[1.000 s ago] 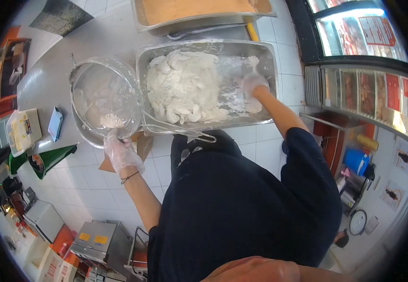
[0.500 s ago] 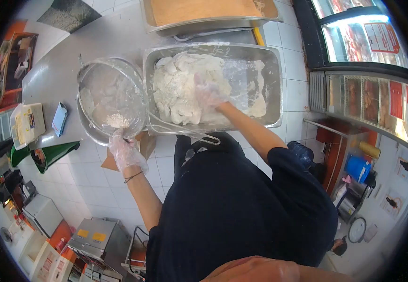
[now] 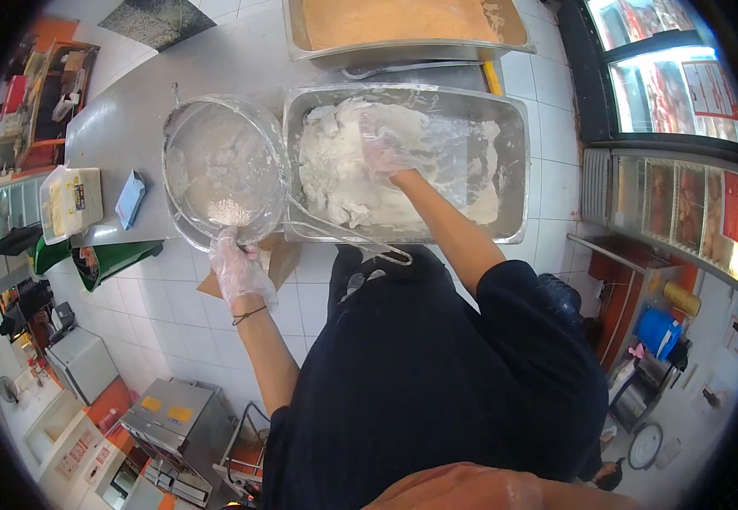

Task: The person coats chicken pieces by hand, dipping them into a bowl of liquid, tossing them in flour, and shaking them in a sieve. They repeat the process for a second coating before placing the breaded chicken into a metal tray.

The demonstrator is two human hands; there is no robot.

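Floured pieces (image 3: 343,183) lie heaped in the left half of the steel tray (image 3: 515,183), while the right half of that tray holds only loose flour (image 3: 479,191) smeared over its floor. The right hand (image 3: 383,151), in a thin clear glove, rests on top of the heap near the tray's far side, fingers bent down into it; whether they have closed on a piece cannot be told. Just left of the tray, touching its side, sits a round sieve (image 3: 220,161) with a small clump of flour at its near edge. The left hand (image 3: 237,270), also gloved, is clamped on the sieve's near rim, off the tray's near left corner. A wire tool (image 3: 360,240) lies slanted across the tray's near rim. Beyond the tray's far side stands a second tray (image 3: 403,21) filled with an orange-brown mix. Farther left of the tray, past the sieve, a blue packet (image 3: 131,197) and a white box (image 3: 71,201) lie on the counter (image 3: 131,110), with a green bag (image 3: 118,255) nearer its edge.
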